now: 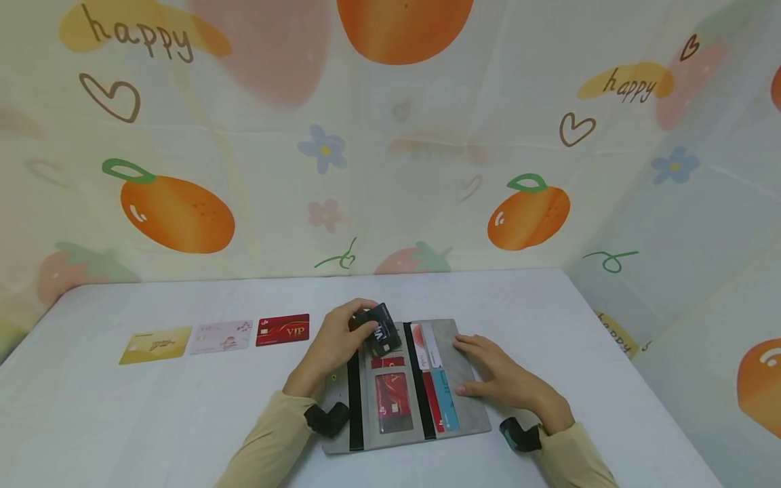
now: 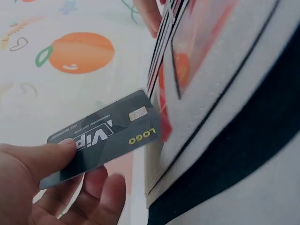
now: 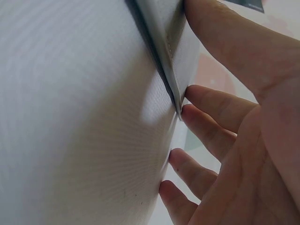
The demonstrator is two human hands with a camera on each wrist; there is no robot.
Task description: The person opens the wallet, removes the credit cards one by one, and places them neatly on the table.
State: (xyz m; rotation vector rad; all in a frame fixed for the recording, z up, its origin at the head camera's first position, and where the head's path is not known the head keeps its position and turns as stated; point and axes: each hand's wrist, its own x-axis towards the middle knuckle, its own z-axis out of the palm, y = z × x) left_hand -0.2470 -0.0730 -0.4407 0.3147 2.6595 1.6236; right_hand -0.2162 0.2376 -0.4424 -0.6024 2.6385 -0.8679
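Note:
In the head view my left hand (image 1: 332, 342) pinches a black VIP card (image 1: 383, 329) by one end, above the upper part of an open grey card holder (image 1: 470, 417). The left wrist view shows the thumb lying across the face of this card (image 2: 117, 124), and its chip end is right at the holder's pocket. Below it, a red card (image 1: 392, 396) fills a clear pocket. Further right, a blue card (image 1: 448, 407) and other cards stick up in slots beside a black strip. My right hand (image 1: 512, 379) touches the holder's right edge with extended fingers.
Left of the holder, a gold card (image 1: 155, 346), a pale pink card (image 1: 221, 337) and a red VIP card (image 1: 283, 330) lie in a row on the white table (image 1: 91, 420). Behind the table hangs a fruit-patterned cloth (image 1: 403, 203). Both wrists wear black straps.

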